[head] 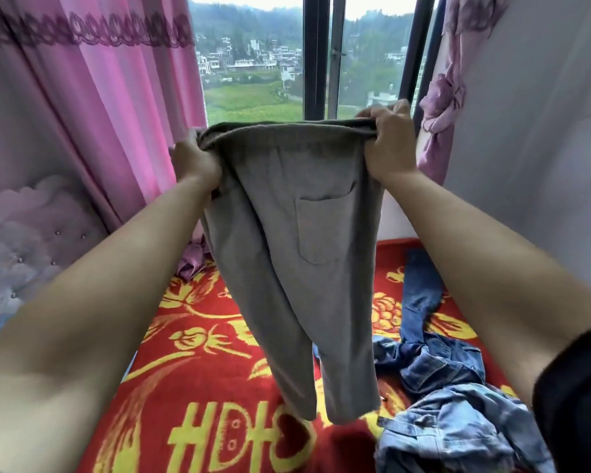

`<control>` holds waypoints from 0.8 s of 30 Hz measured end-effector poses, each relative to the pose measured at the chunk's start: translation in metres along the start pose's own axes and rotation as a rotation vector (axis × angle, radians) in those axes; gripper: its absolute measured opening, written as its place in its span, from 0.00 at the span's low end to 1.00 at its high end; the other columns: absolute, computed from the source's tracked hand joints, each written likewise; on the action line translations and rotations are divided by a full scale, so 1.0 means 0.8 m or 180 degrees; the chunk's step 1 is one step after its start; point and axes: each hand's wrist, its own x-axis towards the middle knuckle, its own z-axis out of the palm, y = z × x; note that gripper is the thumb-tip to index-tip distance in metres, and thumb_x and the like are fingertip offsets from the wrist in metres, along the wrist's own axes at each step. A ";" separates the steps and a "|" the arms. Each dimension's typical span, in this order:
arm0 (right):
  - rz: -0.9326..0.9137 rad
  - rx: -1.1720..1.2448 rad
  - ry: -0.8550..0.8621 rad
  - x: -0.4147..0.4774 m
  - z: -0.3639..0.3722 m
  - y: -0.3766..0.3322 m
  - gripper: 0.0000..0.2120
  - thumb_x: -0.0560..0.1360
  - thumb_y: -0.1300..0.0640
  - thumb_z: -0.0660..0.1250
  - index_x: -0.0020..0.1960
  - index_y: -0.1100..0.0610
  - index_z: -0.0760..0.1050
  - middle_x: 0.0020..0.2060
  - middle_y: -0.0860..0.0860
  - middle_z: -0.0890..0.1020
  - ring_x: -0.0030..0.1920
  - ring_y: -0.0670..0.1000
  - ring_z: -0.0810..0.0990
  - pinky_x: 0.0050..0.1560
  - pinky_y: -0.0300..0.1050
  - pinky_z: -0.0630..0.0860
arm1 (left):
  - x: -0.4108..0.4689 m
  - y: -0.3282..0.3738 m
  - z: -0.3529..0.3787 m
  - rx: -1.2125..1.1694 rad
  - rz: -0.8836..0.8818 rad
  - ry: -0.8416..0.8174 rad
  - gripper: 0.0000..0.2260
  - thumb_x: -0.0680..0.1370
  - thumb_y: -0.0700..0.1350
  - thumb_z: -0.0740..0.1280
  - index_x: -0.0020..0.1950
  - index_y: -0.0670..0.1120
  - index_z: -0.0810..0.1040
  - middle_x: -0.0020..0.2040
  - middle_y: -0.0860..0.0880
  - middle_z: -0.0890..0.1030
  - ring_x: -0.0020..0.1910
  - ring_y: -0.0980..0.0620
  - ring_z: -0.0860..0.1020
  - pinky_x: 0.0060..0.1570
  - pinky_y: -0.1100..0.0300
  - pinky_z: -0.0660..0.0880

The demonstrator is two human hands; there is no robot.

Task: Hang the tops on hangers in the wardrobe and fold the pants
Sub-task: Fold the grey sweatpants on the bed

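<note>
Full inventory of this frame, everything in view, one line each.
pants: 1, grey, held up by the waistband, centre
jeans: 1, dark blue, crumpled on the blanket, right
denim garment: 1, light blue, on the blanket, lower right
blanket: 1, red with yellow pattern, bottom
headboard: 1, lilac, tufted, left
curtain: 1, pink, left of window
tied curtain: 1, lilac, right of window
window: 1, dark frame, centre back
left grip: 1, bare hand, holds the waistband's left end
right grip: 1, bare hand, holds the waistband's right end
</note>
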 end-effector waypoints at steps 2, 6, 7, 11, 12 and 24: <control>-0.0233 0.0260 0.0256 0.011 0.000 -0.017 0.23 0.68 0.70 0.56 0.59 0.61 0.80 0.57 0.61 0.72 0.52 0.51 0.73 0.50 0.19 0.60 | 0.013 0.005 -0.011 -0.0036 0.0502 0.0298 0.19 0.73 0.35 0.54 0.61 0.41 0.75 0.57 0.44 0.67 0.51 0.48 0.70 0.52 0.72 0.66; -0.0586 0.0380 0.0373 0.017 -0.010 -0.034 0.26 0.64 0.70 0.54 0.58 0.61 0.79 0.56 0.62 0.72 0.54 0.48 0.69 0.53 0.18 0.60 | 0.021 0.011 -0.045 0.0066 0.1259 0.0496 0.23 0.69 0.32 0.52 0.62 0.37 0.73 0.61 0.38 0.66 0.59 0.46 0.70 0.51 0.80 0.60; -0.0619 0.0353 0.0379 0.015 -0.014 -0.035 0.26 0.64 0.70 0.54 0.58 0.60 0.79 0.56 0.62 0.72 0.53 0.48 0.69 0.53 0.18 0.60 | 0.019 0.013 -0.055 0.0164 0.1351 0.0505 0.24 0.69 0.32 0.52 0.62 0.39 0.74 0.63 0.38 0.67 0.61 0.45 0.71 0.53 0.76 0.62; -0.0577 0.0307 0.0296 -0.028 -0.025 -0.037 0.24 0.66 0.70 0.57 0.58 0.59 0.80 0.54 0.61 0.73 0.51 0.46 0.69 0.52 0.20 0.61 | -0.016 -0.003 -0.090 0.0506 0.1714 0.0356 0.24 0.68 0.35 0.53 0.63 0.42 0.73 0.63 0.38 0.67 0.60 0.41 0.72 0.59 0.54 0.72; -0.0551 0.0293 0.0214 -0.049 -0.026 -0.035 0.22 0.67 0.70 0.58 0.58 0.60 0.80 0.54 0.61 0.73 0.51 0.47 0.69 0.52 0.22 0.62 | -0.033 -0.014 -0.098 0.0565 0.1716 0.0304 0.24 0.69 0.35 0.53 0.63 0.43 0.73 0.63 0.38 0.67 0.59 0.40 0.72 0.60 0.52 0.72; 0.0457 -0.0401 -0.2464 -0.476 -0.030 0.051 0.12 0.71 0.61 0.69 0.54 0.56 0.82 0.49 0.57 0.74 0.50 0.62 0.78 0.50 0.47 0.73 | -0.433 -0.246 -0.184 0.3659 0.1014 -0.2340 0.16 0.78 0.46 0.61 0.66 0.57 0.75 0.57 0.50 0.80 0.58 0.46 0.77 0.54 0.53 0.71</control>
